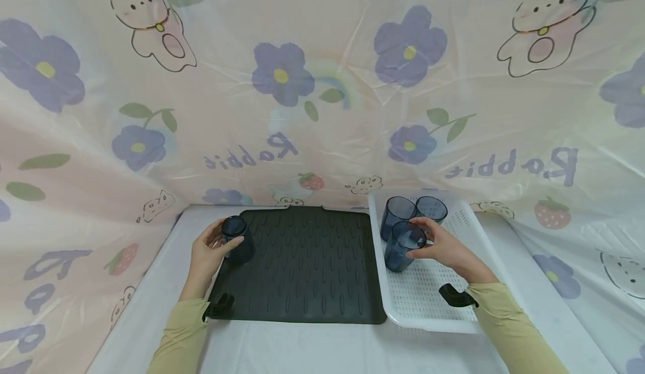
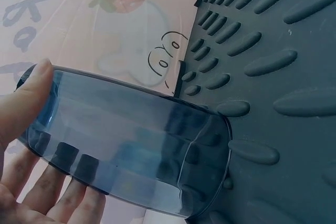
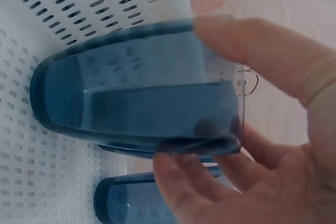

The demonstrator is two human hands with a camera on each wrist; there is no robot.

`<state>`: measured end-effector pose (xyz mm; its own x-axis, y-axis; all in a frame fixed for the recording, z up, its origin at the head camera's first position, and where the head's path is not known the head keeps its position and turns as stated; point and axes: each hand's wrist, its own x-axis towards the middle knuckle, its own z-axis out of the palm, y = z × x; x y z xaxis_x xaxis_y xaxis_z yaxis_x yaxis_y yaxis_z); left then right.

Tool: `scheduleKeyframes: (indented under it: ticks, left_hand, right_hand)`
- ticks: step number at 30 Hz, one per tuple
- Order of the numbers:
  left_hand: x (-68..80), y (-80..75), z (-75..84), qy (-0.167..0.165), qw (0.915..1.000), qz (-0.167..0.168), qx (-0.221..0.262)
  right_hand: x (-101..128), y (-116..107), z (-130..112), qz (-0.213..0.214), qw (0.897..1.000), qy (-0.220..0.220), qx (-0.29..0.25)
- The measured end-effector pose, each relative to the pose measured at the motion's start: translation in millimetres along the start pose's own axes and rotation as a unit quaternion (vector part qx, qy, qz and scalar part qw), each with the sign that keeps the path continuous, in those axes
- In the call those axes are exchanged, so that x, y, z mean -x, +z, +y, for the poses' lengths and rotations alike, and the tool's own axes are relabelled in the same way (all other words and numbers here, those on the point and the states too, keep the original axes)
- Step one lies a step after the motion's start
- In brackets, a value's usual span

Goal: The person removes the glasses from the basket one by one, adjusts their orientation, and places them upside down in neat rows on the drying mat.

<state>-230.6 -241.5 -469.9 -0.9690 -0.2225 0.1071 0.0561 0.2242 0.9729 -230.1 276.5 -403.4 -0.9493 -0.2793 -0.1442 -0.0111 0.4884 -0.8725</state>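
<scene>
My left hand (image 1: pixel 208 256) grips a clear blue drinking glass (image 2: pixel 121 140) near its rim, thumb on one side and fingers on the other. That glass is over the left edge of the dark ridged mat (image 1: pixel 307 273), its base close to the ridges. On the right, my right hand (image 1: pixel 448 251) holds a second blue glass (image 3: pixel 142 87) by the rim end, inside the white perforated basket (image 1: pixel 428 301). Behind it in the basket stand two more blue glasses, one at the back left (image 1: pixel 395 211) and one beside it (image 1: pixel 433 206).
A white-covered table (image 1: pixel 302 349) lies under the mat and basket. Behind and at the sides hangs a printed sheet (image 1: pixel 342 122) with flowers and rabbits. Black straps (image 1: pixel 456 295) show at both wrists. The basket's left wall (image 1: pixel 380 273) borders the mat.
</scene>
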Motion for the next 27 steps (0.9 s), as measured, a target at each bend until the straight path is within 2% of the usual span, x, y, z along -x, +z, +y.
scheduleKeyframes:
  ticks: [10, 17, 27]
  left_hand:
    - [0.5, -0.8, -0.9, -0.003, 1.0000, 0.000, 0.004]
    - [0.9, -0.7, -1.1, -0.005, 1.0000, 0.001, 0.006]
    - [0.1, -0.4, -1.9, 0.002, 1.0000, -0.003, 0.006]
  right_hand:
    - [-0.1, -1.6, 4.2, -0.012, 1.000, -0.022, 0.000]
    - [-1.6, -1.4, 9.4, -0.005, 1.000, -0.006, 0.003]
    - [-1.5, -0.4, 8.5, -0.011, 1.000, -0.013, -0.004]
